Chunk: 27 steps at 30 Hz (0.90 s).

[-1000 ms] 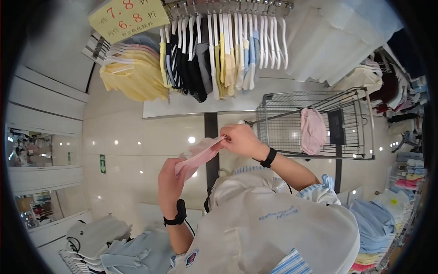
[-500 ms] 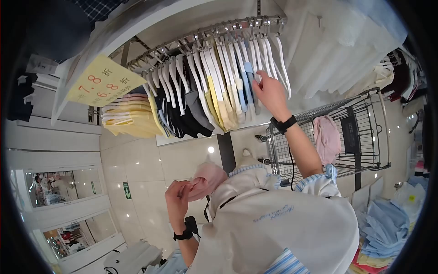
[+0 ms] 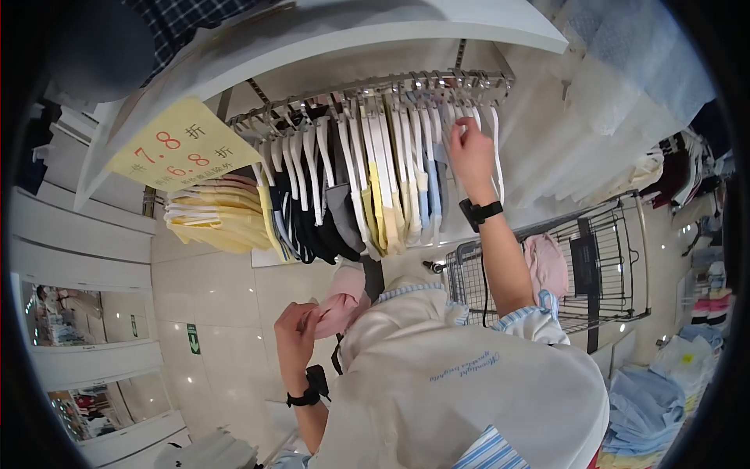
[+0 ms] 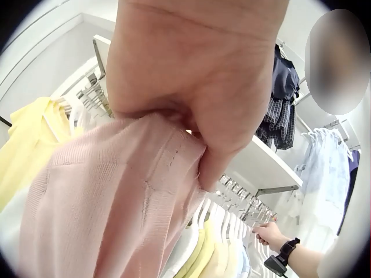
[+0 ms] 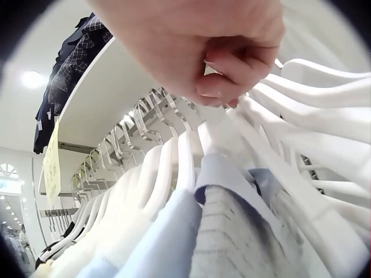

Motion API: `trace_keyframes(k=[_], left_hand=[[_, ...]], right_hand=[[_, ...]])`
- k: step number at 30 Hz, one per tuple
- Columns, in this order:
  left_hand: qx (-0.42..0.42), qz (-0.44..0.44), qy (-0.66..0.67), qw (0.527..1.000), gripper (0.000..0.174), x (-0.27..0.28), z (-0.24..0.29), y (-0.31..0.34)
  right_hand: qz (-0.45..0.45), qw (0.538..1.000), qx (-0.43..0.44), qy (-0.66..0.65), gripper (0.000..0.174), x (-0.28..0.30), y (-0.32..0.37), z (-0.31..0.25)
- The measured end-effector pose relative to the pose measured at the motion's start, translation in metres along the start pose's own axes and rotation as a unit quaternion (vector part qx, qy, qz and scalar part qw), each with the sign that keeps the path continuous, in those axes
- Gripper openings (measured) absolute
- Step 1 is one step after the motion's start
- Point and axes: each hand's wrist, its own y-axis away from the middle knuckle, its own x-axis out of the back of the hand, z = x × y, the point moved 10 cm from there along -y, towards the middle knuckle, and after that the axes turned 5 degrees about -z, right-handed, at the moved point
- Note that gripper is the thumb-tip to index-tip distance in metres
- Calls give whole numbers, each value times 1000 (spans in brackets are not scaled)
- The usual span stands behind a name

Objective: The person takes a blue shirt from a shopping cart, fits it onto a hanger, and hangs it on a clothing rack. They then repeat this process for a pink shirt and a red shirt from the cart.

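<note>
My left hand (image 3: 295, 334) grips a pink ribbed knit garment (image 4: 116, 191) by its upper edge, and the cloth hangs down in soft folds. In the head view that garment is beside my front, below the clothes rail. My right hand (image 3: 473, 156) is raised at the right part of the rail, among white hangers (image 3: 367, 148). Seen from the right wrist, its curled fingers (image 5: 223, 87) pinch the top of a white hanger (image 5: 278, 156), just below the hook. Beside it hang a grey garment with a light blue collar (image 5: 223, 231) and other pale clothes.
A yellow price sign (image 3: 183, 148) hangs at the rail's left end, under a white shelf (image 3: 328, 43). To the right stands a wire shopping cart (image 3: 617, 258) with a pink garment (image 3: 545, 266) in it. Folded clothes (image 3: 644, 406) lie at lower right.
My right hand has left the pink garment and gone up to the hangers on the rail, now slightly farther along. My left hand keeps the garment, lowered beside my front. The head view has shifted.
</note>
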Motion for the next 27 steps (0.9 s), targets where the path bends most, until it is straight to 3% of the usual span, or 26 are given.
trace_keyframes(k=[4, 17, 23, 27], left_hand=[[-26, 13, 13, 1000, 8, 2, 5, -5], [-63, 5, -2, 998, 12, 4, 20, 0], [-38, 27, 13, 999, 6, 9, 28, 19], [-54, 57, -26, 997, 7, 22, 26, 31]], right_hand=[[-43, 999, 7, 26, 30, -5, -13, -12], [-50, 995, 20, 83, 32, -13, -39, -18], [25, 997, 63, 33, 30, 11, -32, -33], [13, 996, 86, 24, 31, 20, -12, -39]])
